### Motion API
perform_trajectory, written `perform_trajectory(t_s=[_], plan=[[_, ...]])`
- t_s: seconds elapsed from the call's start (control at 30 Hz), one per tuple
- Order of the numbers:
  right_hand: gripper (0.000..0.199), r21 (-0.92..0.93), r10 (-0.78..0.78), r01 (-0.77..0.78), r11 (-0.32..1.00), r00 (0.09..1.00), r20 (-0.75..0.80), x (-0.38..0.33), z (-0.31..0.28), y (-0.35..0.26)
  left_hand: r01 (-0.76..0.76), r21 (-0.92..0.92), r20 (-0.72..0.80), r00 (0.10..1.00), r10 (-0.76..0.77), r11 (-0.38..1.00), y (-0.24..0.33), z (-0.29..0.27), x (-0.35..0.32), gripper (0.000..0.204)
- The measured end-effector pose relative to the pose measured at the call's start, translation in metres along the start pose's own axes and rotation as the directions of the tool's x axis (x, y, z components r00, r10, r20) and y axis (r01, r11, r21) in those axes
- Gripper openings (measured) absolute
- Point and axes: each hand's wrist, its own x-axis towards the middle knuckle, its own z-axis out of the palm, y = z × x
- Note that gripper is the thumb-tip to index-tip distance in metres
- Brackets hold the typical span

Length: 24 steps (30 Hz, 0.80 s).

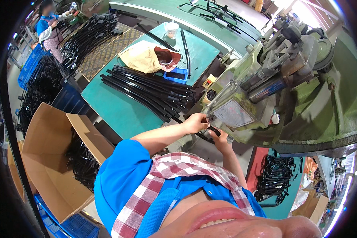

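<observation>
Both my hands are in front of a green machine (242, 107), close to its lower front. My right hand (222, 139) is closed round a black tube (214, 131), its thumb lying along it. The fingers of my left hand (196, 123) are pinched together at the tube's upper end, by the machine; whatever small thing they hold is hidden. To the left, a bundle of long black tubes (146, 91) lies on a green table (119, 115). Their near ends reach toward my left forearm.
A blue tray (176, 75) of small dark parts, a pale sack (141, 56) and a clear cup (171, 29) stand on the table. An open cardboard box (47, 158) is at left. Black parts (275, 176) lie at lower right. Another person (47, 25) works at far left.
</observation>
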Motion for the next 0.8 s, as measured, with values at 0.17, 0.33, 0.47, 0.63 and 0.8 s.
perform_trajectory(t_s=[0.17, 0.33, 0.47, 0.63, 0.8], plan=[[0.036, 0.023, 0.115, -0.115, 0.993, 0.993, 0.024, 0.018, 0.01, -0.021, 0.161, -0.346, 0.023, 0.986, -0.163, 0.924, -0.013, -0.005, 0.004, 0.01], [0.04, -0.025, 0.116, -0.115, 0.993, 0.993, 0.027, 0.016, 0.019, -0.004, 0.186, -0.359, 0.017, 0.981, -0.193, 0.914, -0.043, 0.0, 0.014, 0.012], [0.037, -0.249, -0.042, 0.025, 0.968, 0.997, -0.062, 0.007, 0.029, 0.007, 0.314, -0.189, 0.018, 0.949, -0.316, 0.931, -0.027, -0.008, 0.004, 0.027], [0.038, -0.297, 0.036, -0.026, 0.955, 0.999, 0.029, 0.004, 0.015, -0.03, 0.382, -0.41, -0.023, 0.903, -0.429, 0.828, -0.082, -0.003, -0.005, 0.035], [0.033, -0.205, 0.106, -0.092, 0.974, 0.993, 0.057, -0.002, 0.003, -0.022, 0.231, -0.843, -0.114, 0.805, -0.582, 0.485, -0.117, 0.005, -0.032, 0.021]])
